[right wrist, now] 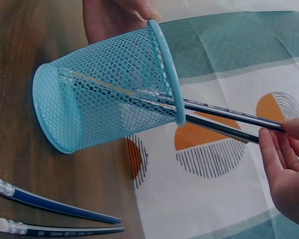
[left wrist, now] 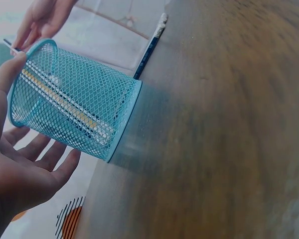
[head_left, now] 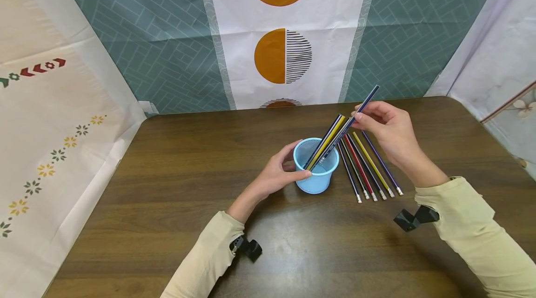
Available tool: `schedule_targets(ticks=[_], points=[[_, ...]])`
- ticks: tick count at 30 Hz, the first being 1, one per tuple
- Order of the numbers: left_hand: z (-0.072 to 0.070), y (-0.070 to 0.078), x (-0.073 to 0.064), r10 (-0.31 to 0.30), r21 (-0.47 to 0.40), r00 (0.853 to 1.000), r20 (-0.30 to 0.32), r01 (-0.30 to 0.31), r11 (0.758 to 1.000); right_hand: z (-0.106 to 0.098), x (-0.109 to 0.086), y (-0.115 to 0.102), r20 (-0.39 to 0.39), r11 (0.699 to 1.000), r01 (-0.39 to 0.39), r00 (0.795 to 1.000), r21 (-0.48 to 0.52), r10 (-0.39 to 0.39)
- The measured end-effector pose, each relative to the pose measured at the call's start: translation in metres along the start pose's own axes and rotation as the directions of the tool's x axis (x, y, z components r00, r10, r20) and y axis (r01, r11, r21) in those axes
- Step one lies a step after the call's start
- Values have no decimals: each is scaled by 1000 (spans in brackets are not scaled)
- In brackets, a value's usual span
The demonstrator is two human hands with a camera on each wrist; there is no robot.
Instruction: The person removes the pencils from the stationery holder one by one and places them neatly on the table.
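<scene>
The dark blue striped wooden pencil (head_left: 369, 98) slants over the light blue round metal-mesh cup (head_left: 315, 184), its silver-banded eraser end already inside the rim. The right hand (head_left: 391, 133) pinches it near its upper end between thumb and fingertips, a high grip that likely keeps the knuckles clear of the rim. The left hand (head_left: 278, 172) holds the cup from the left, its thumb on the near rim and its other fingers curved, slightly apart, round the far-left side, presumably to steady the light mesh; whether the base sits fully flat cannot be told. Inside, a yellow striped pencil (head_left: 331, 134) and at least one dark one lean toward the far right, propped by the rim. Just right of the cup, six striped pencils lie side by side, among them a red one (head_left: 360, 168), a yellow one (head_left: 373, 164) and a purple-blue one (head_left: 382, 163), white erasers toward the near side, perhaps for easy picking. All this is on a dark brown wood-grain table (head_left: 176, 172), with a teal-and-white cloth bearing orange circles (head_left: 226, 56) hanging at the far side
</scene>
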State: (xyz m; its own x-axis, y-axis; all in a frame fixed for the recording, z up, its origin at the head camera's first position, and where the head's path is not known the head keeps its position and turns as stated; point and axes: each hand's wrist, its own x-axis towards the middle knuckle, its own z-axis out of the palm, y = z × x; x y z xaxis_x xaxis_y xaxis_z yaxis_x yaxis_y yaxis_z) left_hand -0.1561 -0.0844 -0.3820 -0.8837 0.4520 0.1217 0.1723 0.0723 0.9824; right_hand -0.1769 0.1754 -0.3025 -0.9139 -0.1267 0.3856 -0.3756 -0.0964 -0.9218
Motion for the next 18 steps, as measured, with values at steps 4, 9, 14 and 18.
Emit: schedule_targets(ticks=[4,9,14,18], points=[[-1,-4,0,9,4,1000,-5,-9,1000,0,1,-5,-9,999,5,1000,-33,-5],[-1,-4,0,16,15,1000,-13,-16,1000,0,2,-12,-12,999,27,1000,-22,-28],[0,-3,0,12,16,1000,-16,-11,1000,-2,3,-19,-24,998,59,998,-12,-59],[0,-3,0,18,12,1000,-13,-18,1000,-6,4,-23,-39,997,79,996,-9,-80]])
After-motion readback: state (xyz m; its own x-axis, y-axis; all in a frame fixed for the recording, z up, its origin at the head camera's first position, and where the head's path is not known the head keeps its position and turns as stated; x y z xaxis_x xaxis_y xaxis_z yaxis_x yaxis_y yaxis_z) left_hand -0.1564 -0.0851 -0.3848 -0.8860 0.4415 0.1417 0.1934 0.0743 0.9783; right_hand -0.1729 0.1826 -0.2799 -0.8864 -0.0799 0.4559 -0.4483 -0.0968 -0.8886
